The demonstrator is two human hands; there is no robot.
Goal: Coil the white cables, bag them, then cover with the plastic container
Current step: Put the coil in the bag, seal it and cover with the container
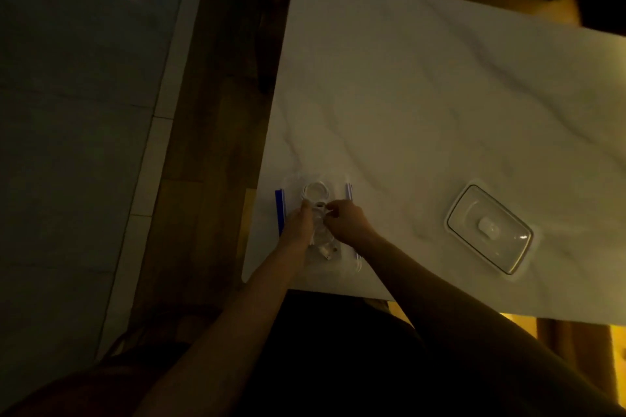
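Observation:
A coil of white cable [315, 193] lies near the front left corner of the white marble table [423, 95], on clear plastic bags with blue zip strips [279, 213]. My left hand [298, 225] grips a bundle of white cable, whose plug ends [328, 251] stick out below the hand. My right hand [345, 221] pinches the cable at the top of that bundle, fingers curled. A second blue strip [349, 191] shows to the right of the coil. The clear plastic container [489, 233] sits upside down on the table to the right, apart from both hands.
The table's left edge runs along a wooden floor strip [203, 145] and grey tiles. A dark chair [271, 27] stands at the far left corner. The light is dim.

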